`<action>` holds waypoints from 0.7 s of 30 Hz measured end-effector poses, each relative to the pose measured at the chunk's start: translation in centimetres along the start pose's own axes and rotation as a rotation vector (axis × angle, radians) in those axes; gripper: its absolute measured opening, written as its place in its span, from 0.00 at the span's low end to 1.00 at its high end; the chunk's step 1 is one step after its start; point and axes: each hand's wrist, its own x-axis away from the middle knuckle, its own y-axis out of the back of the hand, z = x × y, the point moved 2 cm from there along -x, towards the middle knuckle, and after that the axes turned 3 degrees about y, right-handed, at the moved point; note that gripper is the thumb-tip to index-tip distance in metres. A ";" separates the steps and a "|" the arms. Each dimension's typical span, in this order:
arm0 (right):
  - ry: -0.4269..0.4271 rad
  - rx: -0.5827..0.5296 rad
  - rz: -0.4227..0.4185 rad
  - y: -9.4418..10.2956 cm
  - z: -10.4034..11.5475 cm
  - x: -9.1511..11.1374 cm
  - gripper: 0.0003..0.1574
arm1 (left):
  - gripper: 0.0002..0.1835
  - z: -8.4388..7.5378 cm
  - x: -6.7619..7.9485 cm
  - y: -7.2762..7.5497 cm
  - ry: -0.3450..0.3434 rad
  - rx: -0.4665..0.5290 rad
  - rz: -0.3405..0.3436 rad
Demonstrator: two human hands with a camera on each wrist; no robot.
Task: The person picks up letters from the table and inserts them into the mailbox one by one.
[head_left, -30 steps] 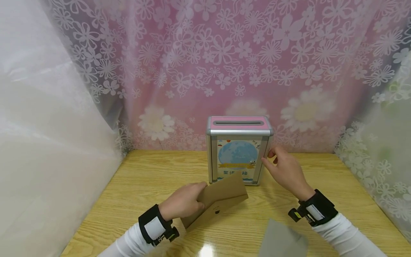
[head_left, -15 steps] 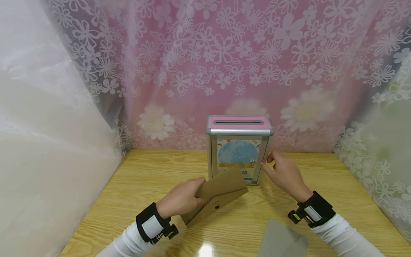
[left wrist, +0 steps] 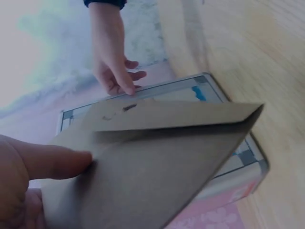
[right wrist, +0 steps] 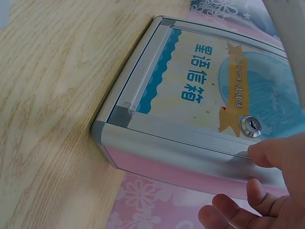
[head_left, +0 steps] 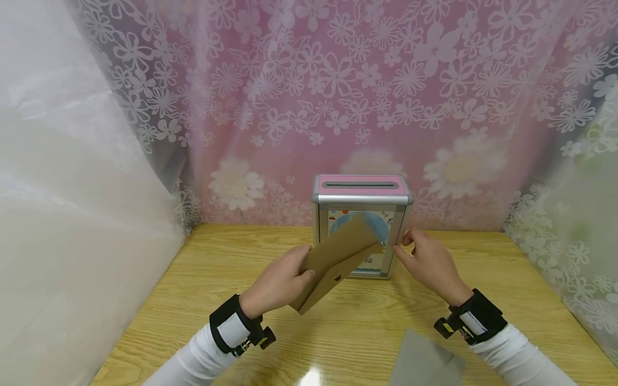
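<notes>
Left hand (head_left: 282, 281): gripping a brown envelope (head_left: 340, 254), thumb laid across the near face, other fingers mostly hidden behind it. The envelope extends forward and to the right of the left hand, tilted, with its far end in front of the box (head_left: 363, 199); whether it touches the box cannot be told. Its flap, bearing a small dark mark, shows in the left wrist view.

Right hand (head_left: 432, 262): no grip seen; thumb tip against the front edge of the box just beside a round key lock (right wrist: 251, 126), remaining fingers loosely bent along the pink side.

The box stands upright between the hands and ahead of the left one, immediately left of the right fingertips. Silver frame, pink top with a long slot (head_left: 360, 185), printed front panel (right wrist: 190, 71) with blue characters.

A grey folded sheet (head_left: 425, 362) lies on the wooden table (head_left: 217, 257), closer to the person than either hand, by the right wrist strap (head_left: 475, 316). Beyond both hands hangs a pink floral curtain (head_left: 338, 91).
</notes>
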 end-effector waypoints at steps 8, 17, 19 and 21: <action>-0.001 -0.013 -0.017 0.9 0.1 0.4 0.18 | 0.12 -1.4 -0.9 0.5 -0.022 0.099 -0.103; 0.016 0.009 -0.046 2.1 0.5 1.0 0.17 | 0.11 -2.2 -1.8 0.5 -0.044 0.180 -0.172; 0.020 0.007 -0.053 2.3 0.6 1.1 0.17 | 0.10 -2.4 -2.0 0.4 -0.060 0.177 -0.193; 0.021 0.001 -0.058 2.5 0.6 1.2 0.18 | 0.08 -2.6 -2.2 0.4 -0.071 0.174 -0.210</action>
